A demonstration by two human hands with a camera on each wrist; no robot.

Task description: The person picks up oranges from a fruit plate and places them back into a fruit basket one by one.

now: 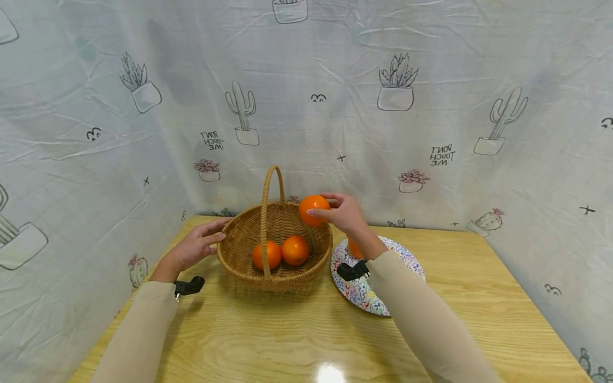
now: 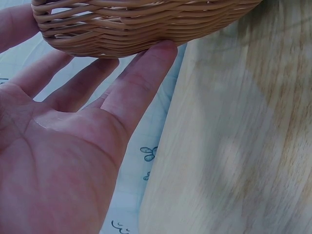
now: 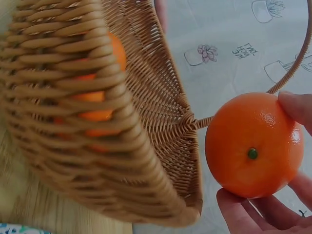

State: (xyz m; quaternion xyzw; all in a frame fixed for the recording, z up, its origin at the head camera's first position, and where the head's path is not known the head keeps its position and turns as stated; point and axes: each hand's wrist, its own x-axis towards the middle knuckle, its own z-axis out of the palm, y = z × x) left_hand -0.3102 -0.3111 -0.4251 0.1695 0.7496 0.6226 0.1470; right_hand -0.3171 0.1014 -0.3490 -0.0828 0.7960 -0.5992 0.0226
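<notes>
Well, the orange (image 1: 312,210) hangs at the right rim of the wicker basket (image 1: 244,229), towards the desk's back edge. The right hand (image 1: 347,213) has it pinched between thumb and fingertips, a grip spread just as wide as the fruit. I can't tell whether it is fully inside the rim; the skin looks glossy, so a loosened pinch could let it slip, perhaps down outside.

The left hand (image 1: 198,246) only props the basket's left side, fingers extended, nothing clasped in that grip. A bump from the fruit against rim or handle (image 1: 265,213) might rock the basket, I'd judge, and set the two oranges (image 1: 295,250) inside knocking together.

Over to the right, the forearm (image 1: 407,298) passes across the patterned plate (image 1: 354,290); a low sweep of that sleeve could nudge the half-hidden orange there and roll it onto the desk (image 1: 287,340).
</notes>
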